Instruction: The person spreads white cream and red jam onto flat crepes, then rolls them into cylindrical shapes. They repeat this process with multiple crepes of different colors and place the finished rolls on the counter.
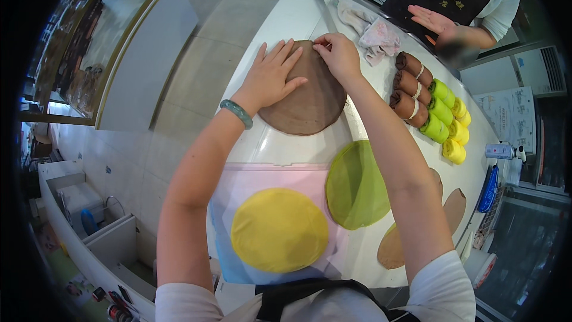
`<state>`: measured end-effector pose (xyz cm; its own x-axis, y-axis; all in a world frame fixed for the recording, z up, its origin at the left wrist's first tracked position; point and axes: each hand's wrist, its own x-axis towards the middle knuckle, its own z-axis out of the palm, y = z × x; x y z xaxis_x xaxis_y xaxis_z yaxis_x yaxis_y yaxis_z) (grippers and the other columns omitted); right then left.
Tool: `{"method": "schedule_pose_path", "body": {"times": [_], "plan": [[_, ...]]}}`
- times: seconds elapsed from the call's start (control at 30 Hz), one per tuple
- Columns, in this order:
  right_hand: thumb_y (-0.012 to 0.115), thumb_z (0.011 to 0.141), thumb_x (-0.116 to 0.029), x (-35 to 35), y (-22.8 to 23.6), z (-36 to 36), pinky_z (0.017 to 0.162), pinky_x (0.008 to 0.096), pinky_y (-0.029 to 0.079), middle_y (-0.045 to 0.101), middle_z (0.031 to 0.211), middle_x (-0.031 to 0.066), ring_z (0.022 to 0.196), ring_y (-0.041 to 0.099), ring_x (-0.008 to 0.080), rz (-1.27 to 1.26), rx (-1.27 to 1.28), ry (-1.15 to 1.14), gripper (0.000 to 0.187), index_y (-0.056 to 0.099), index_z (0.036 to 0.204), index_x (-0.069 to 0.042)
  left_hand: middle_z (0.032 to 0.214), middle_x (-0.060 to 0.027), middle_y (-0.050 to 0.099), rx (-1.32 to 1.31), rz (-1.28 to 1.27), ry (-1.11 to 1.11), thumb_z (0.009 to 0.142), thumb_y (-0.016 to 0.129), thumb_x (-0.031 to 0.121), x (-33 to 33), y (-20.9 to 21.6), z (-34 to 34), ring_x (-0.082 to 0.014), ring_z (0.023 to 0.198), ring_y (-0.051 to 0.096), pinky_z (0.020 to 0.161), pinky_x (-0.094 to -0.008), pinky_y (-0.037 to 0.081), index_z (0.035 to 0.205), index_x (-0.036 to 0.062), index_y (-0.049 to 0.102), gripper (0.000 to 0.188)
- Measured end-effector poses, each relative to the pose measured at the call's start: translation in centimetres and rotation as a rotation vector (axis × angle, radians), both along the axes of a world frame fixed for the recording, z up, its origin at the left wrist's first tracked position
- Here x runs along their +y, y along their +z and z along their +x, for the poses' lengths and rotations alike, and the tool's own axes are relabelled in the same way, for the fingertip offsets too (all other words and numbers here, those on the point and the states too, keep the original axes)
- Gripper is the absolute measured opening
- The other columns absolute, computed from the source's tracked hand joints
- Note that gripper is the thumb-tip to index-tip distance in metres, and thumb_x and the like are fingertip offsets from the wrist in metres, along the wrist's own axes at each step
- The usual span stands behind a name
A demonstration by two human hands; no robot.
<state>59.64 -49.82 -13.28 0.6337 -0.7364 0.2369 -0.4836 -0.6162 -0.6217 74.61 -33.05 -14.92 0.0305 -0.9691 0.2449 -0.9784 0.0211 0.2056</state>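
A thin, round brown crepe (pixel 310 104) lies on the white table in front of me. My left hand (pixel 271 77) rests flat on its left side, fingers spread, with a green bangle (pixel 237 114) on the wrist. At the crepe's far edge, my right hand (pixel 338 56) pinches the rim between thumb and fingers. Nearer to me, a green crepe (pixel 356 188) lies partly under my right forearm's line of sight. A yellow crepe (pixel 279 229) sits on pink and blue sheets (pixel 220 203) at the near left.
Rolled brown (pixel 411 86), green (pixel 440 110) and yellow bundles (pixel 456 142) stand in rows at the right. A crumpled cloth (pixel 378 36) lies beyond. Across the table, a person holds a knife (pixel 322 6); another hand (pixel 432 21) is raised. Brown pieces (pixel 454 209) and a spray can (pixel 499 151) are at right.
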Motion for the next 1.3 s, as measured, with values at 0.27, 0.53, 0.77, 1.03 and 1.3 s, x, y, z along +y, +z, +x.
{"method": "schedule_pose_path", "body": {"times": [0.27, 0.53, 0.77, 1.03, 1.3], "plan": [[0.074, 0.088, -0.016, 1.2, 0.5, 0.1, 0.076, 0.0433, 0.055, 0.071, 0.092, 0.0088, 0.088, 0.069, 0.0303, -0.221, -0.021, 0.008, 0.007, 0.074, 0.088, -0.009, 0.153, -0.0154, 0.053, 0.222, -0.141, 0.006, 0.105, 0.059, 0.031, -1.3, 0.6, 0.7, -0.0358, 0.143, 0.048, 0.119, -0.0537, 0.037, 0.149, 0.0096, 0.054, 0.05], [0.076, 0.088, -0.017, 1.9, 1.2, -1.5, 0.081, 0.0464, 0.051, 0.071, 0.098, 0.0095, 0.093, 0.067, 0.034, -0.329, -0.065, 0.241, 0.016, 0.069, 0.096, -0.006, 0.11, -0.0085, 0.07, 0.243, -0.311, -0.123, 0.094, 0.066, 0.009, -4.3, 3.2, 1.3, -0.0339, 0.106, 0.063, 0.092, -0.0446, 0.052, 0.104, 0.0052, 0.071, 0.012], [0.077, 0.091, -0.02, 1.4, 1.1, -3.3, 0.082, 0.0423, 0.052, 0.069, 0.105, 0.0094, 0.098, 0.065, 0.0312, -0.293, -0.052, 0.301, 0.017, 0.071, 0.1, -0.006, 0.093, -0.0137, 0.07, 0.585, -0.069, -0.159, 0.096, 0.064, 0.013, -3.0, 5.0, 1.4, -0.0346, 0.088, 0.067, 0.079, -0.0434, 0.053, 0.103, 0.004, 0.068, 0.012], [0.072, 0.099, -0.02, 3.8, 3.6, -4.8, 0.077, 0.0334, 0.053, 0.074, 0.093, 0.0107, 0.081, 0.068, 0.0244, 0.24, -0.148, 0.364, 0.021, 0.073, 0.11, -0.002, 0.106, -0.0078, 0.071, 0.504, -0.052, -0.31, 0.093, 0.075, 0.021, -2.7, 4.1, 3.8, -0.0263, 0.097, 0.067, 0.087, -0.0373, 0.053, 0.108, 0.0064, 0.071, 0.022], [0.067, 0.104, -0.023, 6.5, 7.3, -5.9, 0.07, 0.0274, 0.048, 0.067, 0.079, 0.0031, 0.073, 0.056, 0.0111, 0.34, -0.201, 0.285, 0.022, 0.073, 0.109, -0.002, 0.106, -0.0058, 0.072, 0.782, 0.28, -0.224, 0.09, 0.08, 0.022, 0.2, 6.9, 4.0, -0.0178, 0.099, 0.064, 0.088, -0.0324, 0.051, 0.108, 0.0056, 0.073, 0.025]]}}
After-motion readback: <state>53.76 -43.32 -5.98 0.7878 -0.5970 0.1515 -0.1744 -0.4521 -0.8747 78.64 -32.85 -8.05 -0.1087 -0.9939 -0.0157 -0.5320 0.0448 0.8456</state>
